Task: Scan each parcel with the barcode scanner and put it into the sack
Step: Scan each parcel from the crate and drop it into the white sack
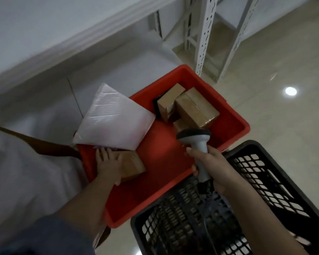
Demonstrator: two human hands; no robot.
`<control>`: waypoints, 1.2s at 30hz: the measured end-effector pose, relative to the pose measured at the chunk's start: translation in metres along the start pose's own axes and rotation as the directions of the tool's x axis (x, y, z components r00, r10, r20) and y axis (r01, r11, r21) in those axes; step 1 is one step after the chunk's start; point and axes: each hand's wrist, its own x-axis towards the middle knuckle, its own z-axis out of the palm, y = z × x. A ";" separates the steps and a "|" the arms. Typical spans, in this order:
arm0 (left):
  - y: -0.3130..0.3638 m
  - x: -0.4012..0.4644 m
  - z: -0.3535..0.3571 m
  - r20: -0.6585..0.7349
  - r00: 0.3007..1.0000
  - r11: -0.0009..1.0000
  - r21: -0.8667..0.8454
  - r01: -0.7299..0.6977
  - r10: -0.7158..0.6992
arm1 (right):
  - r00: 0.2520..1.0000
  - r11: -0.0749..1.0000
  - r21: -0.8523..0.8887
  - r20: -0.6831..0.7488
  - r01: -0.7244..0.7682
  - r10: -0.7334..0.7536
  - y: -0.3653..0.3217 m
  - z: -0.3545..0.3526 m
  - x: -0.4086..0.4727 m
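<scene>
Glossy beige tile floor, white perforated steel rack top right. Left hand, fingers spread flat on brown cardboard parcel in red plastic tub; right hand clamped on grey barcode scanner, centre frame.

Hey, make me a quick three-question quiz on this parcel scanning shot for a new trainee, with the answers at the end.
1. True or false: the right hand grips the barcode scanner.
2. Which bin holds the cardboard boxes? A. black mesh basket B. red bin C. white shelf
3. Fill in: the left hand rests on a small ____ parcel, under the white mailer.

Key: 1 true. 2 B, the red bin; the black mesh basket sits nearer. 3 brown; the brown parcel lies in the red bin.
</scene>
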 end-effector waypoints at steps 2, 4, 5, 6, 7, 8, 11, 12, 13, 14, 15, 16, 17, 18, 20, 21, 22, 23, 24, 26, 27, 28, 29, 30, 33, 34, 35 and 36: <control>0.004 -0.002 -0.002 0.016 1.000 0.999 -0.051 0.003 -0.002 | 1.000 1.000 0.007 -0.004 -0.017 0.017 0.001 -0.005 -0.003; 0.009 -0.011 -0.008 0.054 0.997 0.970 -0.231 0.070 -0.059 | 1.000 1.000 0.020 -0.023 -0.020 0.021 -0.002 -0.011 -0.012; 0.010 -0.018 -0.014 0.090 0.992 0.910 -0.398 0.116 -0.088 | 0.999 1.000 0.029 -0.033 -0.004 0.005 -0.006 -0.014 -0.018; 0.009 -0.025 -0.021 0.148 0.987 0.787 -0.599 0.144 -0.067 | 0.999 0.999 0.036 -0.042 0.019 -0.017 -0.011 -0.017 -0.025; 0.008 -0.036 -0.032 0.198 0.980 0.597 -0.789 0.143 0.027 | 0.998 0.998 0.038 -0.047 0.044 -0.042 -0.017 -0.020 -0.034; 0.006 -0.051 -0.045 0.205 0.968 0.388 -0.912 0.134 0.147 | 0.997 0.997 0.042 -0.048 0.067 -0.065 -0.024 -0.023 -0.043; -0.002 -0.113 -0.084 0.174 0.929 -0.159 -0.959 0.236 0.326 | 0.988 0.986 0.080 -0.061 0.147 -0.142 -0.047 -0.035 -0.075; -0.005 -0.136 -0.095 0.161 0.912 -0.312 -0.905 0.289 0.378 | 0.983 0.981 0.083 -0.068 0.178 -0.173 -0.054 -0.039 -0.086; -0.006 -0.156 -0.103 0.120 0.902 -0.439 -0.842 0.314 0.415 | 0.977 0.975 0.081 -0.070 0.209 -0.203 -0.062 -0.043 -0.097; -0.009 -0.173 -0.109 0.052 0.896 -0.549 -0.774 0.316 0.441 | 0.970 0.968 0.077 -0.069 0.238 -0.233 -0.068 -0.046 -0.108; -0.011 -0.191 -0.116 -0.033 0.885 -0.639 -0.705 0.309 0.464 | 0.962 0.961 0.067 -0.067 0.270 -0.265 -0.074 -0.048 -0.118; -0.012 -0.210 -0.120 -0.117 0.870 -0.714 -0.629 0.307 0.478 | 0.952 0.952 0.052 -0.067 0.302 -0.298 -0.080 -0.049 -0.128; -0.011 -0.227 -0.123 -0.201 0.852 -0.774 -0.553 0.308 0.483 | 0.942 0.942 0.041 -0.065 0.333 -0.330 -0.084 -0.049 -0.137; -0.009 -0.244 -0.126 -0.283 0.827 -0.818 -0.480 0.317 0.486 | 0.930 0.930 0.036 -0.058 0.366 -0.363 -0.089 -0.047 -0.146; -0.004 -0.273 -0.131 -0.427 0.770 -0.870 -0.364 0.333 0.474 | 0.895 0.895 0.040 -0.022 0.445 -0.445 -0.096 -0.038 -0.165; -0.003 -0.285 -0.134 -0.483 0.750 -0.888 -0.321 0.330 0.453 | 0.873 0.872 0.043 0.009 0.487 -0.488 -0.098 -0.033 -0.172; -0.002 -0.297 -0.138 -0.521 0.741 -0.904 -0.284 0.318 0.424 | 0.852 0.853 0.037 0.041 0.520 -0.521 -0.099 -0.028 -0.180; -0.002 -0.308 -0.141 -0.539 0.748 -0.921 -0.257 0.293 0.388 | 0.837 0.839 0.019 0.063 0.543 -0.543 -0.100 -0.024 -0.187; -0.005 -0.318 -0.145 -0.542 0.764 -0.936 -0.234 0.261 0.349 | 0.825 0.827 -0.007 0.075 0.562 -0.560 -0.100 -0.020 -0.194; -0.012 -0.335 -0.148 -0.529 0.798 -0.954 -0.223 0.199 0.290 | 0.807 0.804 -0.075 0.094 0.590 -0.584 -0.100 -0.015 -0.207; -0.017 -0.342 -0.149 -0.518 0.809 -0.956 -0.238 0.174 0.277 | 0.802 0.796 -0.102 0.107 0.597 -0.588 -0.099 -0.013 -0.212; -0.022 -0.349 -0.150 -0.508 0.818 -0.954 -0.256 0.155 0.269 | 0.798 0.789 -0.120 0.116 0.603 -0.592 -0.098 -0.012 -0.216; -0.027 -0.354 -0.151 -0.493 0.831 -0.952 -0.275 0.132 0.257 | 0.796 0.785 -0.132 0.118 0.605 -0.594 -0.097 -0.011 -0.220; -0.032 -0.359 -0.152 -0.474 0.848 -0.952 -0.287 0.106 0.237 | 0.801 0.790 -0.132 0.115 0.599 -0.588 -0.097 -0.010 -0.223; -0.043 -0.369 -0.150 -0.435 0.889 -0.959 -0.284 0.019 0.146 | 0.848 0.848 -0.063 0.110 0.527 -0.518 -0.098 -0.008 -0.232; -0.047 -0.372 -0.147 -0.427 0.895 -0.964 -0.267 0.010 0.127 | 0.860 0.862 -0.052 0.116 0.504 -0.496 -0.098 -0.008 -0.235; -0.050 -0.374 -0.144 -0.421 0.899 -0.968 -0.251 0.012 0.120 | 0.869 0.872 -0.054 0.128 0.487 -0.478 -0.098 -0.008 -0.237; -0.053 -0.376 -0.141 -0.427 0.896 -0.968 -0.251 0.010 0.120 | 0.874 0.877 -0.060 0.145 0.476 -0.464 -0.097 -0.007 -0.240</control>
